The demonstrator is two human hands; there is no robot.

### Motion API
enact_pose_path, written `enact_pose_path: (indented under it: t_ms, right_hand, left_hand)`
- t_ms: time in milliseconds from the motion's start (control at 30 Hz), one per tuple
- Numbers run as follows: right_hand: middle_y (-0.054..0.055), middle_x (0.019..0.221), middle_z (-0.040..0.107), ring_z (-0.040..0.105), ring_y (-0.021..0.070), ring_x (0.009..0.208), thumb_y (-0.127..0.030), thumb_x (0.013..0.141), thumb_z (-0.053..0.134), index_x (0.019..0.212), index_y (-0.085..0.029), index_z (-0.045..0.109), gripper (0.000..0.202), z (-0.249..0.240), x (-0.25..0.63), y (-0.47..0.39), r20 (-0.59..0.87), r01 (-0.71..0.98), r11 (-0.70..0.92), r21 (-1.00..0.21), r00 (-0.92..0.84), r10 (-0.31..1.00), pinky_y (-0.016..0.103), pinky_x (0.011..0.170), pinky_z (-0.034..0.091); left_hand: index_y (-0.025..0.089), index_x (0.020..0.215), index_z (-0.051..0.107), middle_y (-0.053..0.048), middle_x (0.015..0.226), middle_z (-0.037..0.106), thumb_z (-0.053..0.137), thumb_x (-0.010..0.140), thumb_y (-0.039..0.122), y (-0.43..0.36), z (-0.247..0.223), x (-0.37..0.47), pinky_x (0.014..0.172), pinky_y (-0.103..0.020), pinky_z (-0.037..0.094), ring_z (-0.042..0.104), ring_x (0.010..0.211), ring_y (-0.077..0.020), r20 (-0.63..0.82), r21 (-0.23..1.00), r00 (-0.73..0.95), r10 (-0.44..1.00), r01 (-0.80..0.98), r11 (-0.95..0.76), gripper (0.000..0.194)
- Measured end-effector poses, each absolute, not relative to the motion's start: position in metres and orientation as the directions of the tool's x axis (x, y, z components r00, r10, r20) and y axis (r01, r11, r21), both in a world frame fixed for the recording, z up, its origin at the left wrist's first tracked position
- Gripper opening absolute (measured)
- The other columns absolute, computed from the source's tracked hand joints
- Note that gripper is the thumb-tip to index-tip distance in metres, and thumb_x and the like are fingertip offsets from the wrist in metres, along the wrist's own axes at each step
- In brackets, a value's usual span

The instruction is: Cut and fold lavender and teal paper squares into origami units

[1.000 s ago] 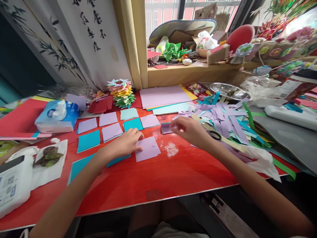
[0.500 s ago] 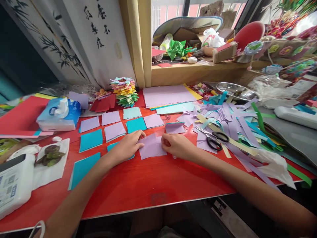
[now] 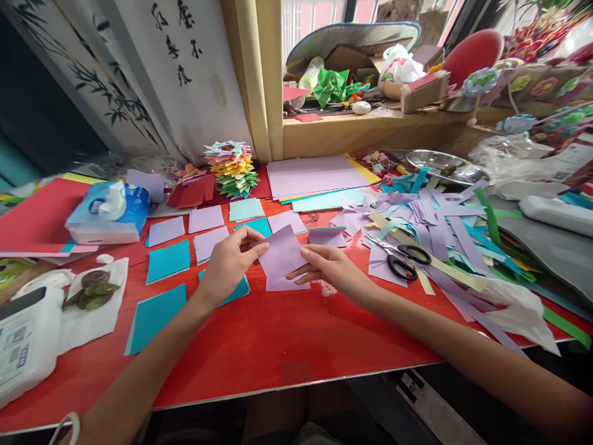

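Note:
A square of purple paper (image 3: 281,254) is raised off the red table, tilted, with one corner pointing up; more purple paper shows beneath it. My left hand (image 3: 231,262) pinches its left edge between thumb and fingers. On the right side, my right hand (image 3: 331,271) has its fingers spread, the fingertips touching the paper's right edge. Behind my right hand lies a folded purple and teal piece (image 3: 327,237). Stacks of squares surround my left hand, among them a teal stack (image 3: 238,288) partly under it and a purple one (image 3: 210,242).
Black-handled scissors (image 3: 401,259) lie right, beside a heap of paper strips (image 3: 435,222). A tissue pack (image 3: 109,213) and white device (image 3: 28,346) stand left. Behind are a folded-paper tower (image 3: 230,170), large purple sheets (image 3: 319,176) and a metal bowl (image 3: 447,167). The table's front edge (image 3: 296,386) is near.
My left hand has lifted a purple square up and tilted it. The fingers of my right hand have opened from a closed curl. The camera view has shifted slightly.

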State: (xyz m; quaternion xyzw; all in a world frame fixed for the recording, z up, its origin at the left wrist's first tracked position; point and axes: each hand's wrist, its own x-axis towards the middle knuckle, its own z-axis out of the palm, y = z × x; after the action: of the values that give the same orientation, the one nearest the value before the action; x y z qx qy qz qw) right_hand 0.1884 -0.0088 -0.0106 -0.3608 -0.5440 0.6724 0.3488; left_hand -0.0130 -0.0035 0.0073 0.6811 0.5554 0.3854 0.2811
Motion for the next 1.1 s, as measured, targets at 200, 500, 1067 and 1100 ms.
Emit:
enact_pose_path:
  t_ms: [200, 500, 1067, 1100]
  right_hand:
    - [0.01, 0.1, 0.065, 0.067, 0.0155, 0.082, -0.025, 0.085, 0.051, 0.094, -0.013, 0.063, 0.019, -0.011, 0.192, -0.007, -0.132, -0.258, -0.294, -0.92, -0.502, 0.855, 0.027, 0.073, 0.055]
    - [0.009, 0.098, 0.067, 0.066, 0.0161, 0.082, -0.037, 0.085, 0.051, 0.088, -0.014, 0.064, 0.027, -0.006, 0.194, -0.005, -0.089, -0.323, -0.274, -0.906, -0.488, 0.869, 0.032, 0.079, 0.054]
    - [0.005, 0.079, 0.066, 0.065, 0.0137, 0.069, -0.039, 0.082, 0.054, 0.092, -0.016, 0.058, 0.026, -0.013, 0.192, -0.012, 0.005, 0.046, 0.029, -0.999, -0.461, 0.887, 0.025, 0.061, 0.053]
    - [0.005, 0.076, 0.066, 0.065, 0.0136, 0.067, -0.04, 0.082, 0.053, 0.09, -0.016, 0.058, 0.026, -0.014, 0.192, -0.012, -0.011, 0.067, 0.023, -0.997, -0.459, 0.888, 0.025, 0.058, 0.052]
  left_hand:
    - [0.018, 0.087, 0.058, -0.004, 0.089, 0.062, 0.048, 0.084, 0.015, -0.01, -0.001, -0.01, 0.072, -0.026, 0.049, 0.059, 0.083, -0.0138, 0.65, 0.261, 0.378, 0.66, 0.704, -0.661, 0.01]
    - [0.017, 0.101, 0.056, -0.012, 0.114, 0.058, 0.051, 0.083, 0.016, -0.013, -0.004, -0.012, 0.079, -0.034, 0.051, 0.058, 0.101, -0.0213, 0.554, -0.153, 0.712, 0.432, 0.597, -0.788, 0.019]
    - [0.021, 0.096, 0.057, -0.001, 0.089, 0.061, 0.055, 0.08, 0.039, -0.024, 0.007, 0.014, 0.061, -0.022, 0.045, 0.056, 0.077, -0.0132, 0.1, 0.886, 0.187, 0.977, 0.43, -0.173, 0.024]
    - [0.021, 0.096, 0.057, -0.002, 0.087, 0.061, 0.056, 0.079, 0.038, -0.024, 0.007, 0.014, 0.059, -0.021, 0.044, 0.056, 0.076, -0.0131, 0.08, 0.909, 0.177, 0.981, 0.391, -0.145, 0.024]
